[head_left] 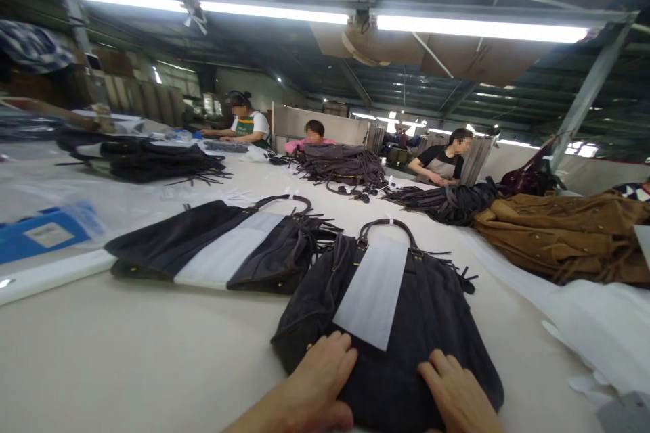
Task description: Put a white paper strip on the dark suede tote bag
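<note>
Two dark grey suede handbags lie on the white table (126,352), each wrapped with one white paper band: the far bag (203,243) at left, the near bag (406,325) under my hands. My left hand (317,379) and right hand (457,396) rest flat with fingers open on its bottom part. The frame cuts off my wrists.
</note>
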Available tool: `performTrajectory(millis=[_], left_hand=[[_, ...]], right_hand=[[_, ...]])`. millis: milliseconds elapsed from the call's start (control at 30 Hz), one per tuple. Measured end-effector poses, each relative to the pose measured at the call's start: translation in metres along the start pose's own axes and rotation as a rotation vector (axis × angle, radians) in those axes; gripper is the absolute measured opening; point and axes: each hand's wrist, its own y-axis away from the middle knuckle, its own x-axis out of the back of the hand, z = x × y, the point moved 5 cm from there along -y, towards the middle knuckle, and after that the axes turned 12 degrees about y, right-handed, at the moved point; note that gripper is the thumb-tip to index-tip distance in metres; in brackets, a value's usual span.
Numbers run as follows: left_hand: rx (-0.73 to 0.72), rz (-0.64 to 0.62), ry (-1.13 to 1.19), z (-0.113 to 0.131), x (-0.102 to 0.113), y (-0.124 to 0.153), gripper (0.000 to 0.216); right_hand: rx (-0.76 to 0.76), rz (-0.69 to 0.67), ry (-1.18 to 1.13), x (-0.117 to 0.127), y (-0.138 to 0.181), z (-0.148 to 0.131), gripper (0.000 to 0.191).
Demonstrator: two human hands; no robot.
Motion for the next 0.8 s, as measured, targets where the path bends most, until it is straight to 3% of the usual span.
performTrajectory(millis=[133, 433, 567, 700, 800], left_hand=[[-0.039, -0.016, -0.060, -0.003, -0.006, -0.011, 0.068], [-0.097, -0.114, -0.097, 0.004, 0.007, -0.030, 0.059], [-0.112, -0.101, -0.135, 0.012, 0.035, -0.043, 0.051], [-0.157, -0.004, -0.182, 0.030, 0.072, -0.053, 0.031], [-0.189, 0.038, -0.252, 0.041, 0.087, -0.054, 0.016]], right_hand=[[-0.045, -0.176, -0.114, 0.019, -0.002, -0.003, 0.056], [0.062, -0.199, -0.380, 0.022, -0.020, 0.015, 0.049], [0.076, -0.230, -0.470, 0.046, -0.037, 0.030, 0.045], [0.117, -0.246, -0.474, 0.071, -0.053, 0.043, 0.041], [0.140, -0.308, -0.568, 0.081, -0.063, 0.053, 0.041]])
